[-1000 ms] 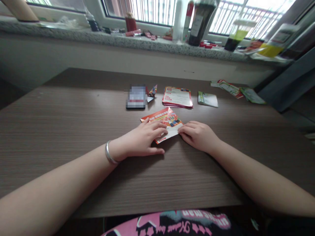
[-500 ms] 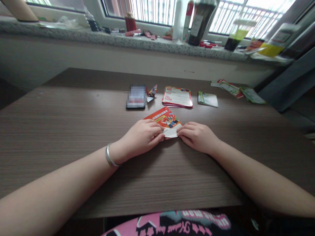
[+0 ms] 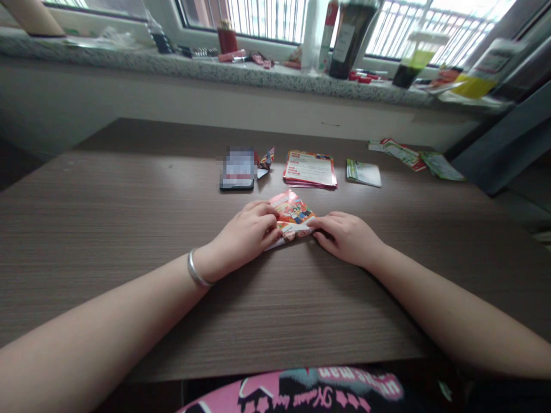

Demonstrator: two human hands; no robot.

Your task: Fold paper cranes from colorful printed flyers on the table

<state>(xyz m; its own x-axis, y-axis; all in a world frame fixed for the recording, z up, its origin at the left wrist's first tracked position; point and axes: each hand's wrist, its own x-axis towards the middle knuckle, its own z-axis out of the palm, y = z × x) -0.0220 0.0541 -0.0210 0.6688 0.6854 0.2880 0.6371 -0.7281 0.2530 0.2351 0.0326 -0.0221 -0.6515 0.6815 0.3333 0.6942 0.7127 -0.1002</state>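
A red printed leaflet (image 3: 293, 215) lies partly folded on the brown wooden table (image 3: 129, 206), in the middle. My left hand (image 3: 245, 238), with a silver bangle on its wrist, has its fingers curled over the leaflet's left side and pinches its near edge. My right hand (image 3: 346, 236) holds the leaflet's right corner with bent fingers pressed on the paper. Both hands rest low on the tabletop.
Behind the leaflet lie a dark phone (image 3: 237, 169), a small folded paper figure (image 3: 266, 160), a stack of red leaflets (image 3: 310, 170), a green-white leaflet (image 3: 364, 173) and more papers (image 3: 404, 154). Bottles (image 3: 349, 37) and clutter stand on the stone windowsill (image 3: 258, 71).
My left hand's fingers went from lying flat on the leaflet to curled on its edge. The leaflet's near part has been folded up, so it looks smaller and bunched.
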